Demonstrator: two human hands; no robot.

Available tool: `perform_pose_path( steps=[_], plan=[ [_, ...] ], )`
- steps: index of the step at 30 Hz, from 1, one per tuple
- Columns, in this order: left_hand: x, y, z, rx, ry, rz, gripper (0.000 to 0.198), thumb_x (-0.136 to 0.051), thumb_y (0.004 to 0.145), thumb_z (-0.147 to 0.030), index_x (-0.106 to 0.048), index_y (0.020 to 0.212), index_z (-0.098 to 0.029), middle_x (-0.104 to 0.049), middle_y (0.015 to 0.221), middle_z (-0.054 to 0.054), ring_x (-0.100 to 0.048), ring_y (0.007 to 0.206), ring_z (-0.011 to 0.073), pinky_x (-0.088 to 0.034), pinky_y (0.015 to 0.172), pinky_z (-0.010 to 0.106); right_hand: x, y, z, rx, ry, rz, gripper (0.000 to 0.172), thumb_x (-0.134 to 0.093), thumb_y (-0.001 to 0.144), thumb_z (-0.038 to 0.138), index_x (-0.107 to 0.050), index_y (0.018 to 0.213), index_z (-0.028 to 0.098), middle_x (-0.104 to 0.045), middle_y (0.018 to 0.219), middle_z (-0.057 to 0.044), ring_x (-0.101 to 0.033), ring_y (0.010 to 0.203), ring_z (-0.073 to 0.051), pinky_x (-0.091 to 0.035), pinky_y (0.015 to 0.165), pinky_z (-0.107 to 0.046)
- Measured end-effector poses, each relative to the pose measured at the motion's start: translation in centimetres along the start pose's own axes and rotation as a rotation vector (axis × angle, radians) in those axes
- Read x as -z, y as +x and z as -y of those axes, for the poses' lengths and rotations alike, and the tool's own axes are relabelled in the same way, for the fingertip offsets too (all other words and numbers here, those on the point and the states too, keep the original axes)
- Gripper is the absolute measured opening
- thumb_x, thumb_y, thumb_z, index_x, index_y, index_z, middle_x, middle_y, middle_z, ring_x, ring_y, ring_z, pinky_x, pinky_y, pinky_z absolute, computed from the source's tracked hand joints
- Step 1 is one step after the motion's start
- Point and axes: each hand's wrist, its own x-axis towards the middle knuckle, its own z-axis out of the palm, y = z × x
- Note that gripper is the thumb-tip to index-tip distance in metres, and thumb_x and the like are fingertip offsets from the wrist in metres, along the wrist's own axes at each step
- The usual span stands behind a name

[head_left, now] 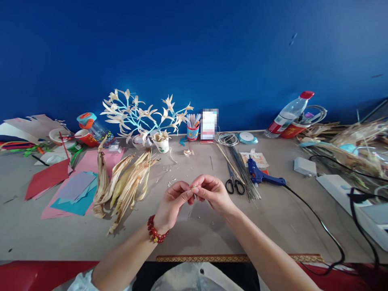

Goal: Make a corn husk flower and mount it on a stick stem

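While the left hand [172,202] and right hand [212,194] meet over the table [197,238], fingertips pinched together on something too tiny to make out, dried husks [127,182] lie just left, scissors [235,186] just right.

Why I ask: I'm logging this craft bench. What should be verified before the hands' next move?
1. Left hand and right hand fingertips pinched together above the table: ok.
2. What they pinch: cannot tell, too small.
3. Dried husks lying left of the left hand: ok.
4. Scissors lying flat, right of the right hand: ok.
5. Glue gun heat: cannot tell.
6. Black cable apart from the right forearm: ok.
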Motion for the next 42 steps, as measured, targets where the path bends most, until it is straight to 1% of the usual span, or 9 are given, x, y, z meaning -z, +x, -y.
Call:
perform_pose_path(
  steps=[7, 13, 17, 21, 25, 28, 31, 37, 42],
  plan=[
    [0.1, -0.4, 0.3, -0.172, 0.248, -0.041, 0.015, -0.067, 0.090, -0.027, -0.064, 0.078, -0.018, -0.064, 0.068, -0.001, -0.060, 0.068, 0.0118, -0.047, 0.067, 0.024, -0.3, -0.3, 0.0, 0.048, -0.071, -0.096, 0.023, -0.083, 0.074, 0.035, -0.069, 0.073, 0.017, -0.063, 0.058, 0.001, -0.052, 0.049, -0.010, -0.037, 0.047, -0.022],
    [0.2, -0.9, -0.2, -0.396, 0.596, -0.044, 0.010, -0.061, 0.092, -0.021, -0.064, 0.083, -0.019, -0.066, 0.074, 0.001, -0.062, 0.071, 0.0144, -0.049, 0.070, 0.026, -0.2, -0.4, -0.8, 0.114, -0.035, -0.072, 0.020, -0.083, 0.075, 0.031, -0.069, 0.073, 0.017, -0.064, 0.060, 0.001, -0.051, 0.049, -0.009, -0.039, 0.047, -0.021],
    [0.3, -1.2, -0.2, -0.463, 0.682, -0.040, 0.007, -0.060, 0.092, -0.018, -0.063, 0.086, -0.019, -0.066, 0.076, 0.002, -0.062, 0.073, 0.0154, -0.049, 0.072, 0.028, -0.3, -0.5, -1.0, 0.165, -0.038, -0.056, 0.016, -0.081, 0.077, 0.028, -0.069, 0.073, 0.018, -0.063, 0.060, 0.002, -0.051, 0.049, -0.008, -0.040, 0.048, -0.021],
    [0.2, -1.2, 0.0, -0.394, 0.618, -0.065, 0.008, -0.062, 0.092, -0.021, -0.064, 0.085, -0.019, -0.066, 0.075, 0.002, -0.063, 0.071, 0.0145, -0.051, 0.071, 0.027, -0.2, -0.6, -1.1, 0.199, -0.063, -0.068, 0.017, -0.080, 0.078, 0.027, -0.068, 0.072, 0.018, -0.062, 0.060, 0.002, -0.052, 0.050, -0.009, -0.042, 0.050, -0.023],
    [-0.1, -0.8, -0.3, -0.205, 0.361, -0.049, 0.011, -0.063, 0.092, -0.027, -0.066, 0.087, -0.018, -0.069, 0.075, 0.002, -0.065, 0.071, 0.0142, -0.053, 0.071, 0.026, 0.1, -0.3, -1.2, 0.194, -0.023, -0.056, 0.017, -0.079, 0.080, 0.028, -0.066, 0.073, 0.018, -0.061, 0.060, 0.002, -0.056, 0.052, -0.012, -0.047, 0.052, -0.026],
    [-0.3, -0.4, -0.6, -0.102, 0.228, -0.007, 0.013, -0.066, 0.090, -0.028, -0.066, 0.086, -0.016, -0.071, 0.073, 0.002, -0.065, 0.069, 0.0132, -0.053, 0.069, 0.025, 0.4, -0.1, -1.2, 0.157, -0.014, -0.039, 0.019, -0.079, 0.080, 0.029, -0.066, 0.074, 0.017, -0.058, 0.058, 0.003, -0.055, 0.050, -0.011, -0.044, 0.049, -0.024],
    [-0.3, -0.4, -0.9, -0.083, 0.206, -0.004, 0.014, -0.067, 0.089, -0.029, -0.067, 0.084, -0.016, -0.071, 0.072, 0.002, -0.065, 0.069, 0.0126, -0.053, 0.068, 0.025, 0.6, 0.1, -1.1, 0.121, -0.010, -0.039, 0.021, -0.081, 0.078, 0.030, -0.066, 0.073, 0.016, -0.059, 0.058, 0.003, -0.054, 0.048, -0.009, -0.040, 0.047, -0.021],
    [-0.4, -0.3, -1.0, 0.019, 0.112, 0.049, 0.018, -0.072, 0.084, -0.031, -0.065, 0.080, -0.015, -0.071, 0.073, 0.003, -0.065, 0.065, 0.0135, -0.052, 0.064, 0.026, 0.5, 0.1, -1.0, 0.085, 0.028, 0.032, 0.026, -0.081, 0.078, 0.035, -0.063, 0.072, 0.017, -0.058, 0.053, 0.004, -0.060, 0.045, -0.013, -0.044, 0.045, -0.025],
    [-0.3, 0.0, -1.1, 0.056, 0.140, 0.007, 0.020, -0.072, 0.084, -0.034, -0.064, 0.079, -0.015, -0.070, 0.067, 0.003, -0.064, 0.063, 0.0138, -0.051, 0.063, 0.025, 1.0, 0.1, -0.9, 0.094, -0.028, 0.017, 0.022, -0.078, 0.081, 0.033, -0.064, 0.076, 0.017, -0.056, 0.056, 0.004, -0.058, 0.047, -0.012, -0.045, 0.048, -0.024]
  ],
)
